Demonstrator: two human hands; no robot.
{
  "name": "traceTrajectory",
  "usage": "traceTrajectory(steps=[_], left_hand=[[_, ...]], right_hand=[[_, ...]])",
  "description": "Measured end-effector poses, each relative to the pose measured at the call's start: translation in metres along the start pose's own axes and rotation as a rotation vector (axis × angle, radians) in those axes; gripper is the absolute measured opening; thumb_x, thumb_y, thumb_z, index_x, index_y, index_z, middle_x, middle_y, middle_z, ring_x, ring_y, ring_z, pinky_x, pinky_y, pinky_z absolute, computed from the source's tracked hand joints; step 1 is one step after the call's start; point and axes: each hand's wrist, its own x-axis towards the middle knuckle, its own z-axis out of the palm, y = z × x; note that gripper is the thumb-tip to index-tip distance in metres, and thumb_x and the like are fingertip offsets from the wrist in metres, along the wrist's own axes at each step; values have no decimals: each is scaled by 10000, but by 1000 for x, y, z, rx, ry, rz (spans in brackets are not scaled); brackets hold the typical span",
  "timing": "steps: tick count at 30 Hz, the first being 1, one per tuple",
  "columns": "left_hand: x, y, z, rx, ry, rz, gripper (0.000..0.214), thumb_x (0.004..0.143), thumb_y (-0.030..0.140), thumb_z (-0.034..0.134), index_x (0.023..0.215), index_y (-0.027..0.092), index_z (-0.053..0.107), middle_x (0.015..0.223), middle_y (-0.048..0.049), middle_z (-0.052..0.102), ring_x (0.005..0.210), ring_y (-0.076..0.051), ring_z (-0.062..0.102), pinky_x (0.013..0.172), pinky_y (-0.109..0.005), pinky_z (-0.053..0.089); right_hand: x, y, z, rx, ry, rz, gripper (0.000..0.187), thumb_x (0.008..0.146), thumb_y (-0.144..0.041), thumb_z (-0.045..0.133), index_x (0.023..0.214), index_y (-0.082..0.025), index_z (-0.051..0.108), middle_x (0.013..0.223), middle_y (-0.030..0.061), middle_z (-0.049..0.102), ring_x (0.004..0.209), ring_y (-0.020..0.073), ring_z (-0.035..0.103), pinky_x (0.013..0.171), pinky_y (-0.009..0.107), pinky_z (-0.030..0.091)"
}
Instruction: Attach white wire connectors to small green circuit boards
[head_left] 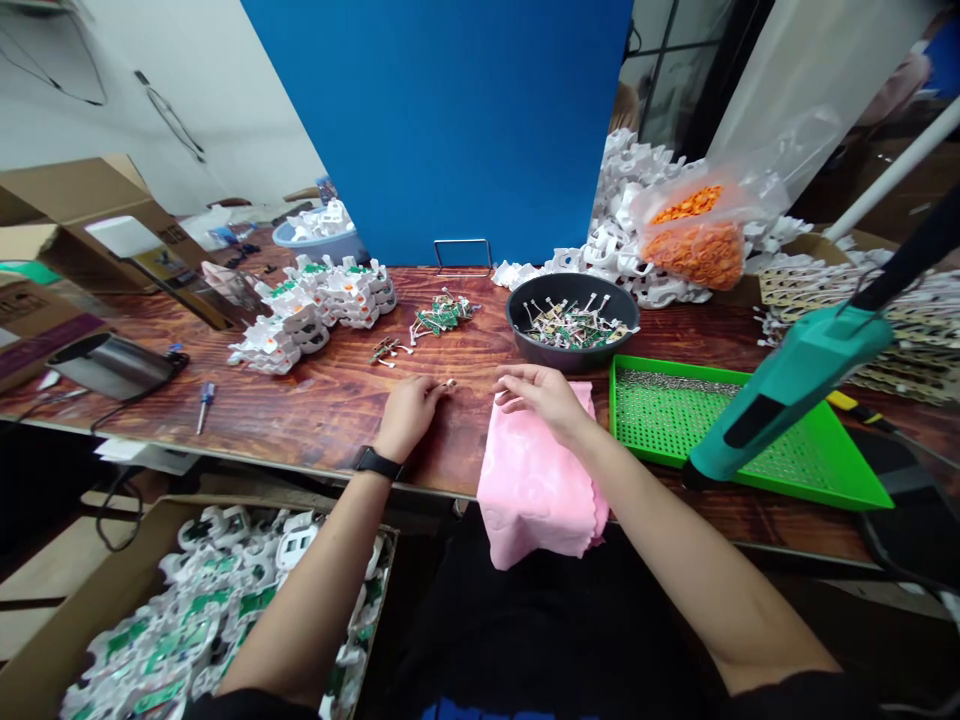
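Note:
My left hand [409,412], with a dark watch on the wrist, rests low over the wooden table, its fingertips closed on a small light-coloured part [451,384]; its exact kind is too small to tell. My right hand [546,396] is above a pink cloth [536,480] draped over the table's front edge. Its fingers are loosely bent and apart, and I see nothing between them. Ahead of my hands lie a few small boards with white-tipped wires [388,349] and a larger pile of green circuit boards [441,316]. A dark bowl [525,343] holds more wired boards.
At right, a teal electric screwdriver [787,395] hangs over a green tray [750,485] of small metal pieces. White housings [300,310] are stacked at left, near a screwdriver [205,405]. Below stands a carton [45,650] of assembled housings. A blue panel [450,120] rises behind.

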Motion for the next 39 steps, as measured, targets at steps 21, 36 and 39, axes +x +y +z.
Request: traceTrajectory(steps=[21,36,39], left_hand=[[-50,55,-25,-703,-362,-209,316,677,407,657,852,148,700,820,-66,705,765,-209,620,731,-317,472],[-50,62,-19,-697,-135,-179,269,725,388,625,790,145,719,738,-64,713,674,-170,614,657,-280,470],[-51,62,-17,-703,-126,-186,272,729,390,622,799,145,719,741,-63,712,686,-171,616,659,-279,468]], right_hand=[[-9,-1,12,-289,-249,-181,215,738,-333,625,792,-134,684,697,33,644,610,112,567,587,249,455],[-9,3,12,-234,-215,-219,280,737,-387,624,802,-120,683,688,38,634,600,109,554,602,261,460],[-9,3,12,-227,-214,-226,285,730,-398,631,788,-123,680,680,37,636,600,110,551,604,263,462]])
